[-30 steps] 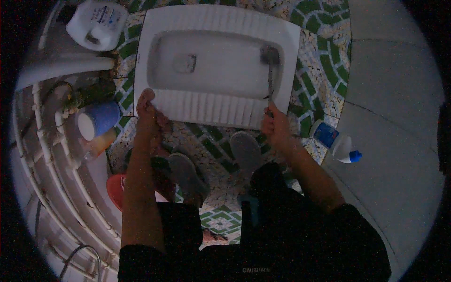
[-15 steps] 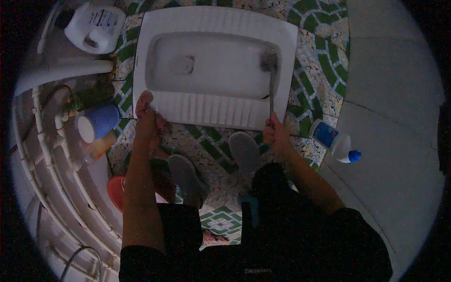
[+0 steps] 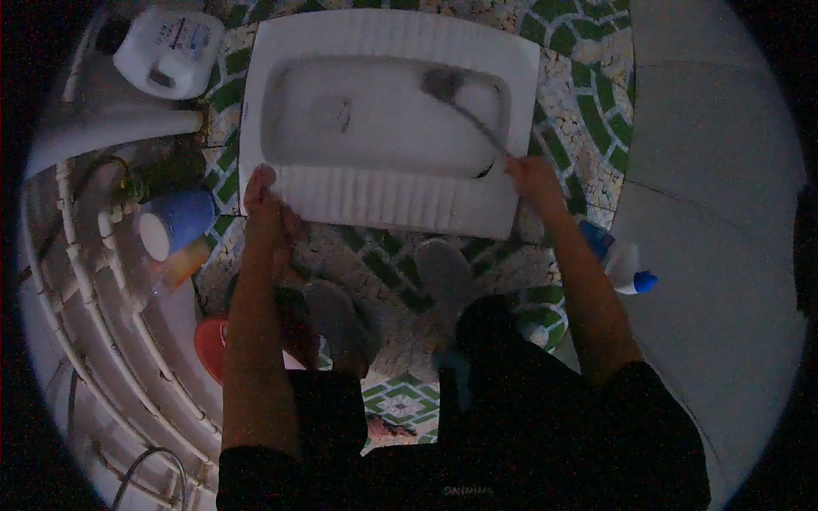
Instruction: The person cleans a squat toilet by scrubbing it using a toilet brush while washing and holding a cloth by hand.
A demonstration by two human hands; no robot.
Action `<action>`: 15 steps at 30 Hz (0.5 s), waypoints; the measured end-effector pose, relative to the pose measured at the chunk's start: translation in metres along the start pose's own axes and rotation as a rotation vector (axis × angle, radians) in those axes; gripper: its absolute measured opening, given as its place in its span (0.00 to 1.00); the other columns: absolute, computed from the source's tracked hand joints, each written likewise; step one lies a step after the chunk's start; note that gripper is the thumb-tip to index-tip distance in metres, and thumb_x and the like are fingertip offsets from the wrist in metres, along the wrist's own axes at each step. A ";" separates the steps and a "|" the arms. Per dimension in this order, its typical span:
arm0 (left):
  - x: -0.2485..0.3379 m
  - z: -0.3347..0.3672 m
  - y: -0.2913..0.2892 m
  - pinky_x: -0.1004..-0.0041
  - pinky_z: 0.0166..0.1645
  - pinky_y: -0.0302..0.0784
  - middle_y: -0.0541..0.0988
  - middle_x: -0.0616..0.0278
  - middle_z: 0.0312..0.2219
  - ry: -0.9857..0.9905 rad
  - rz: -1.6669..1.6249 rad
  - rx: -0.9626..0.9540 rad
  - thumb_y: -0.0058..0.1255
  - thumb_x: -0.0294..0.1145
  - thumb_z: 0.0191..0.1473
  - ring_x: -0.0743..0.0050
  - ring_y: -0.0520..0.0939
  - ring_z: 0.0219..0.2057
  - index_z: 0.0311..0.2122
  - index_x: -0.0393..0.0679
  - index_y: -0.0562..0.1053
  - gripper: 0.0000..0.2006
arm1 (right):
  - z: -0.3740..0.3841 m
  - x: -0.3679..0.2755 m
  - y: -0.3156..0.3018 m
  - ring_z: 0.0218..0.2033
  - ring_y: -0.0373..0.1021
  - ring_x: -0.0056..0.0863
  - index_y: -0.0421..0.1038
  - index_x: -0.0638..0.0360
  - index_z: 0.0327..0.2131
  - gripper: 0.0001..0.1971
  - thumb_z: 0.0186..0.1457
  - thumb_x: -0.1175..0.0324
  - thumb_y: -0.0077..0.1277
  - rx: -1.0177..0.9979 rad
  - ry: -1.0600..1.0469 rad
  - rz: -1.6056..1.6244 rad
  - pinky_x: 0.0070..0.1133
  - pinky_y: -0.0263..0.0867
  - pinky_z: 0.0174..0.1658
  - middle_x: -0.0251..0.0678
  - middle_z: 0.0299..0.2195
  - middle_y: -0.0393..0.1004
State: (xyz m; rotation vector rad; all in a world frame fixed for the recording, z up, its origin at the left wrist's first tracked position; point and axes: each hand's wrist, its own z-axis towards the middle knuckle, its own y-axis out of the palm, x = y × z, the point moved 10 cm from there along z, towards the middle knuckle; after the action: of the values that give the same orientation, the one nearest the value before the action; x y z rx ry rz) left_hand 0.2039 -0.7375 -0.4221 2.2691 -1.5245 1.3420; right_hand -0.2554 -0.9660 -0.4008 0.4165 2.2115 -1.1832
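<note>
A white squat toilet (image 3: 383, 196) with ribbed foot rests is set in the tiled floor. My right hand (image 3: 537, 183) is closed round the thin handle of a toilet brush (image 3: 443, 83) at the pan's right edge. The dark bristle head reaches into the basin, blurred, toward its far right part. My left hand (image 3: 262, 189) rests at the near left corner of the pan, fingers stretched along the rim, holding nothing that shows. A dark mark, the drain area (image 3: 344, 115), shows in the basin's left half.
White jug (image 3: 162, 55) at far left; below it a thick white pipe (image 3: 128, 132), blue tub (image 3: 181, 223) and thin wall pipes (image 3: 128, 349). Bottle with blue cap (image 3: 630, 271) lies right, partly behind my forearm. My grey shoes (image 3: 443, 264) and a red object (image 3: 210, 347) are near.
My right hand has moved right and away from me. The brush head has swung left and farther back from the basin's right end. My left hand has stayed put.
</note>
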 end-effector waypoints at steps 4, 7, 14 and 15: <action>-0.007 -0.004 -0.002 0.69 0.32 0.70 0.74 0.56 0.24 -0.001 0.037 0.000 0.29 0.46 0.56 0.63 0.75 0.26 0.42 0.38 0.63 0.21 | 0.037 -0.099 0.088 0.31 0.69 0.44 0.69 0.60 0.37 0.15 0.50 0.62 0.43 -0.171 -0.208 -0.226 0.35 0.63 0.37 0.48 0.28 0.72; -0.004 -0.004 -0.001 0.69 0.32 0.70 0.74 0.56 0.24 0.007 0.054 -0.006 0.29 0.46 0.56 0.63 0.75 0.26 0.42 0.38 0.63 0.21 | 0.047 -0.158 0.156 0.35 0.69 0.45 0.65 0.56 0.44 0.16 0.49 0.66 0.40 -0.369 -0.359 -0.425 0.37 0.63 0.40 0.47 0.34 0.71; -0.005 -0.003 0.004 0.69 0.32 0.70 0.74 0.56 0.24 0.013 0.083 -0.015 0.29 0.46 0.56 0.63 0.75 0.26 0.42 0.38 0.63 0.21 | 0.087 -0.155 0.163 0.37 0.68 0.46 0.66 0.53 0.45 0.17 0.49 0.72 0.39 -0.417 -0.243 -0.380 0.34 0.64 0.41 0.47 0.34 0.71; -0.008 -0.002 -0.002 0.69 0.32 0.70 0.74 0.56 0.24 0.012 0.097 -0.007 0.29 0.46 0.56 0.63 0.75 0.26 0.42 0.38 0.63 0.21 | 0.080 -0.151 0.155 0.37 0.68 0.46 0.66 0.54 0.45 0.17 0.50 0.71 0.39 -0.434 -0.303 -0.363 0.34 0.64 0.42 0.47 0.35 0.71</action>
State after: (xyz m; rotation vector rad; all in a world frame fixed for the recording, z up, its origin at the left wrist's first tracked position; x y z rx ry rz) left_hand 0.2028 -0.7297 -0.4258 2.2047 -1.6527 1.3698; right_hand -0.0289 -0.9457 -0.4407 -0.3326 2.2381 -0.8268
